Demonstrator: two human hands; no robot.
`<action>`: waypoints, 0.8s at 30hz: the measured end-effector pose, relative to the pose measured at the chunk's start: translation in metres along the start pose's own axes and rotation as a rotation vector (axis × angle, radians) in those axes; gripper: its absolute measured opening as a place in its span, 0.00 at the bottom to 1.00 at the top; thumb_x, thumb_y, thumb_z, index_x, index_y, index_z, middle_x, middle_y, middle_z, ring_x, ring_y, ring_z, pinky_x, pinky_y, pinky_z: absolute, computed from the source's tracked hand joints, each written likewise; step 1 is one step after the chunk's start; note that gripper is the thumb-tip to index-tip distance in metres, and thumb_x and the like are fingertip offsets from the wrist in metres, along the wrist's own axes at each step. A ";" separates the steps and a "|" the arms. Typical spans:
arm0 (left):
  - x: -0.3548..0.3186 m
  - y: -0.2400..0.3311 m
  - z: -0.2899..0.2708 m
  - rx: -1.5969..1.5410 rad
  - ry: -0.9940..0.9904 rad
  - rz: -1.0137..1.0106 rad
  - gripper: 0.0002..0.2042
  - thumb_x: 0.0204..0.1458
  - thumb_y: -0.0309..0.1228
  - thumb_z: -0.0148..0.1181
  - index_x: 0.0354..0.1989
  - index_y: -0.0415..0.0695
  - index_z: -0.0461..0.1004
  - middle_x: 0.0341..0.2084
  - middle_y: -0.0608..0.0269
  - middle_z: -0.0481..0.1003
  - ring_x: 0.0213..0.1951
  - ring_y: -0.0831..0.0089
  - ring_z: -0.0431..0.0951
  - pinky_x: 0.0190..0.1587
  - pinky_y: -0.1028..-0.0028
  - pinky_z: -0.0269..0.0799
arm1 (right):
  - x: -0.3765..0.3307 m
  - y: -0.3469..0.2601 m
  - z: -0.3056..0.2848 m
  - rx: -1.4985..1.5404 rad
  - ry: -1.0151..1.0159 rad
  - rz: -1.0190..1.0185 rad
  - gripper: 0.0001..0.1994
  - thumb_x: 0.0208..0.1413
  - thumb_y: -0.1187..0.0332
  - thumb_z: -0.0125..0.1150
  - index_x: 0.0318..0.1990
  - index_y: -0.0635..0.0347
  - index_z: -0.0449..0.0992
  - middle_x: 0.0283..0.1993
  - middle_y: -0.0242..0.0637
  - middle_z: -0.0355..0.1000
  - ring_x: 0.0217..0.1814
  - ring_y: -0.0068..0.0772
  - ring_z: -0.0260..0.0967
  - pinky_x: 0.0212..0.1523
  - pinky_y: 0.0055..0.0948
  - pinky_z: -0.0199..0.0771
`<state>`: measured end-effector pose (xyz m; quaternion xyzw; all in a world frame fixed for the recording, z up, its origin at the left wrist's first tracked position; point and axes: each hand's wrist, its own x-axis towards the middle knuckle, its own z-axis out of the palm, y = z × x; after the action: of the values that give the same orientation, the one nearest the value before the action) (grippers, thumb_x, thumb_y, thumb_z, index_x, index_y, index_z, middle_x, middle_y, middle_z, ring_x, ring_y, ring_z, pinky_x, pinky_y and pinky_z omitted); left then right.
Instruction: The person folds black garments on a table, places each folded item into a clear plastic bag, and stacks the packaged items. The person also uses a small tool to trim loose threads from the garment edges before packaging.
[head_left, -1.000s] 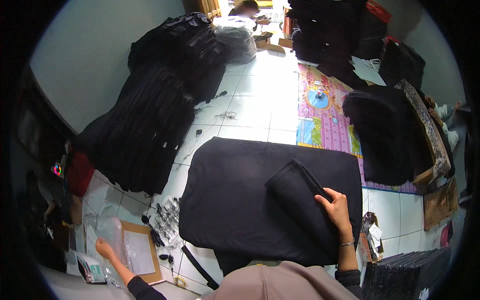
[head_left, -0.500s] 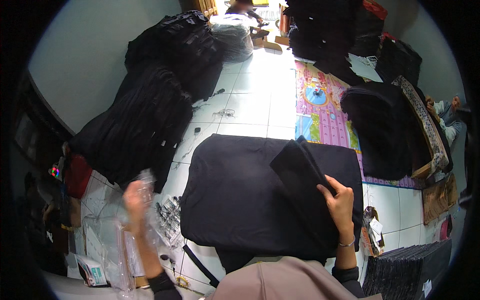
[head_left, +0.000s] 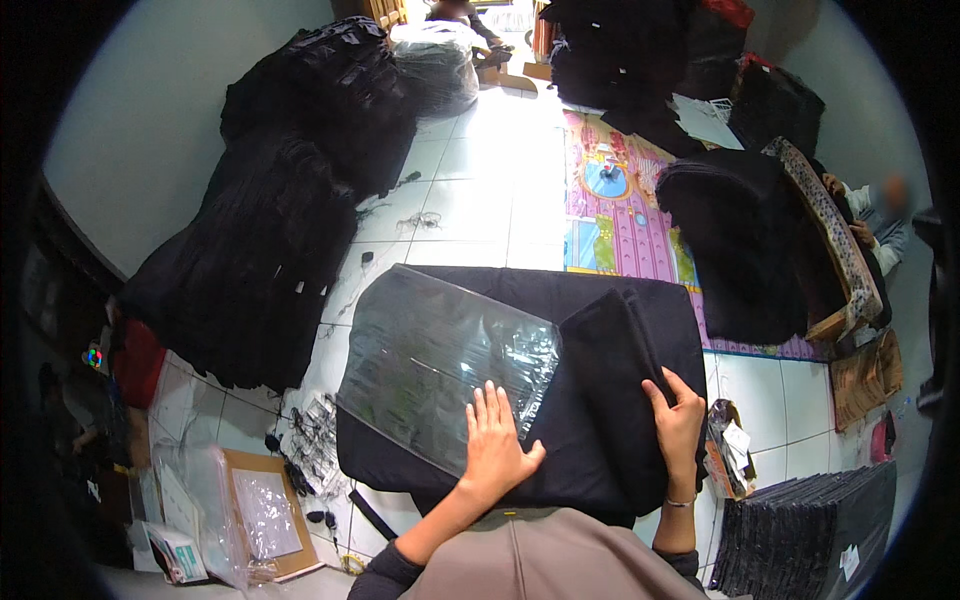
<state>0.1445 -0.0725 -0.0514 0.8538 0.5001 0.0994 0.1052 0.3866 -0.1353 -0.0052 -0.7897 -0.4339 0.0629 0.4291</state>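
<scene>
A clear plastic bag (head_left: 440, 360) lies flat and slightly askew on a black cloth-covered pad (head_left: 665, 300) in front of me. My left hand (head_left: 492, 448) rests on the bag's near right part, fingers stretched out and palm down. To the right, my right hand (head_left: 679, 425) grips the right edge of a folded black cloth (head_left: 612, 350), thumb on top and the other fingers at its side. The cloth's left side meets the right end of the bag. Whether the cloth lies fully on the pad or is partly lifted, I cannot tell.
Big heaps of black cloth (head_left: 250, 260) stand at the left. Further plastic bags (head_left: 200, 490) lie by cardboard at lower left. Packed black bundles (head_left: 775, 535) stand at lower right, below a small box (head_left: 728, 455). A patterned mat (head_left: 625, 225) covers floor beyond; another person (head_left: 880, 225) sits far right.
My left hand has come from the left side onto the pad, and the plastic bag now lies spread there beneath it. My right hand still holds the folded cloth, which sits slightly lower.
</scene>
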 end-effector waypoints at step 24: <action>0.065 -0.032 -0.034 -0.881 0.266 -0.134 0.23 0.67 0.34 0.34 0.63 0.32 0.64 0.63 0.39 0.63 0.67 0.49 0.59 0.69 0.61 0.51 | -0.040 -0.060 0.000 0.301 -0.472 -0.013 0.18 0.52 0.65 0.70 0.46 0.71 0.79 0.41 0.55 0.78 0.35 0.34 0.80 0.38 0.28 0.76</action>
<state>0.1395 0.0027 -0.0235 0.6733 0.4736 0.4039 0.3991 0.3236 -0.1494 0.0276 -0.6776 -0.5128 0.3063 0.4291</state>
